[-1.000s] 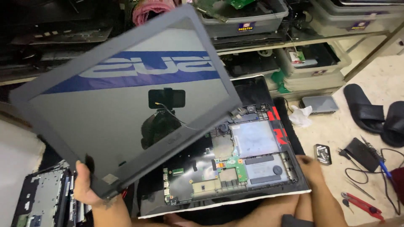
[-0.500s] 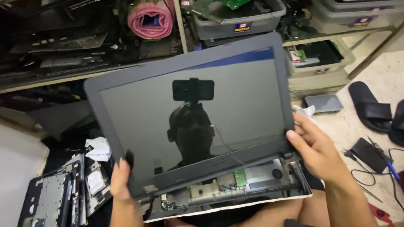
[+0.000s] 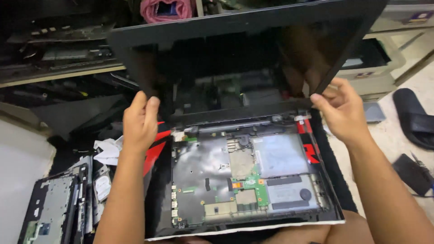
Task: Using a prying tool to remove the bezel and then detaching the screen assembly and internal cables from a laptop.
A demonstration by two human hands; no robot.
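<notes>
A dark laptop screen panel [image 3: 235, 58] stands upright at the back edge of an opened laptop base [image 3: 239, 180]. The base lies flat with its green circuit board, metal shields and connectors exposed. My left hand [image 3: 140, 119] grips the panel's lower left edge. My right hand [image 3: 339, 110] grips its lower right corner. The glossy screen reflects the base's parts below it.
A black and red mat [image 3: 156, 153] lies under the base. Another dismantled laptop chassis [image 3: 54, 212] and crumpled white paper [image 3: 108, 151] sit at the left. Shelves with electronics and bins stand behind. A black sandal [image 3: 413, 119] and a black power adapter [image 3: 411, 171] lie on the floor at the right.
The screen panel has swung from a tilted, lifted position to standing upright at the base's back edge. Both hands have shifted to its lower corners, uncovering the base.
</notes>
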